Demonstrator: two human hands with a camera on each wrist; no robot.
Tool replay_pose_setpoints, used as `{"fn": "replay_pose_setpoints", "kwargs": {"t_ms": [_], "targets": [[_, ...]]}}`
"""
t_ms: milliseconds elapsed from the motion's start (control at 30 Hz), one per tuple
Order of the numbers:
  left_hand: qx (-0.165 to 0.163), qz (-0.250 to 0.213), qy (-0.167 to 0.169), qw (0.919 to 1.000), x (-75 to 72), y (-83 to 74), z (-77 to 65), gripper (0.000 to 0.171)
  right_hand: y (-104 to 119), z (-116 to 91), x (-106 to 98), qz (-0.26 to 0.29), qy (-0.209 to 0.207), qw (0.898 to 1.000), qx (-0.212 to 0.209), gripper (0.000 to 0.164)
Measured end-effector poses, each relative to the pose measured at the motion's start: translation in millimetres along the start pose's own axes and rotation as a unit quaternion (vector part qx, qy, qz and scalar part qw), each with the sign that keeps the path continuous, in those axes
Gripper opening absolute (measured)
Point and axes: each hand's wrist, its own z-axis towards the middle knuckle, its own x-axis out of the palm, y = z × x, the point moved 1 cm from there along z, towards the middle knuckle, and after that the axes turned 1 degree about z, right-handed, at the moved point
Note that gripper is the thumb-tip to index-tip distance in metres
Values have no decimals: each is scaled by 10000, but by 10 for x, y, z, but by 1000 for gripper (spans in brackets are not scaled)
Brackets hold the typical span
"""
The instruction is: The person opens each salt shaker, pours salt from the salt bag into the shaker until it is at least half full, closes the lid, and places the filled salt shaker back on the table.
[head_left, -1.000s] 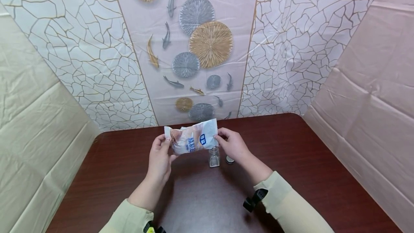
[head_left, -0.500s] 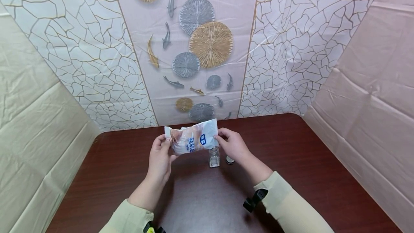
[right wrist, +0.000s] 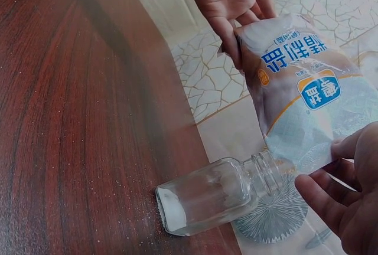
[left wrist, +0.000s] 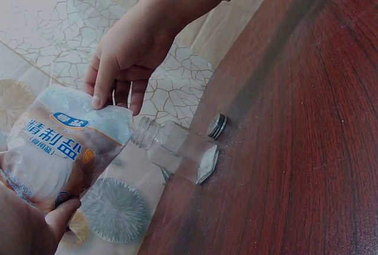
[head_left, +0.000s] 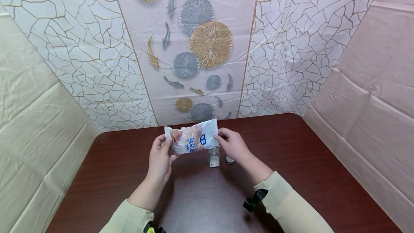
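A bag of salt with blue lettering is held tilted above the table. My left hand grips its raised left end, thumb in front. At the other end my right hand pinches the edge between thumb and fingers. The bag's lower corner sits right at the mouth of a small clear glass jar, which stands upright and uncapped. White salt covers the jar's bottom in the right wrist view. Whether the corner touches the rim cannot be told.
A round metal screw lid lies on the table beside the jar, near my right hand. Small white grains dot the dark red wood table around the jar. A patterned cloth wall rises behind the table's back edge.
White salt has gathered in the bottom of the jar, which looked clearer before. Both hands and the bag stay in place; the printed front of the bag shifts slightly.
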Motion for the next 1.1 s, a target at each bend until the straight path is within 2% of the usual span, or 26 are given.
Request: {"fn": "replay_pose_setpoints", "kwargs": {"t_ms": [700, 1100], "targets": [[11, -19, -33, 10000, -8, 2, 1, 20, -5, 1, 13, -22, -23, 10000, -85, 7], [30, -19, -43, 10000, 17, 0, -7, 19, -1, 3, -7, 60, 32, 10000, 5, 9]]}}
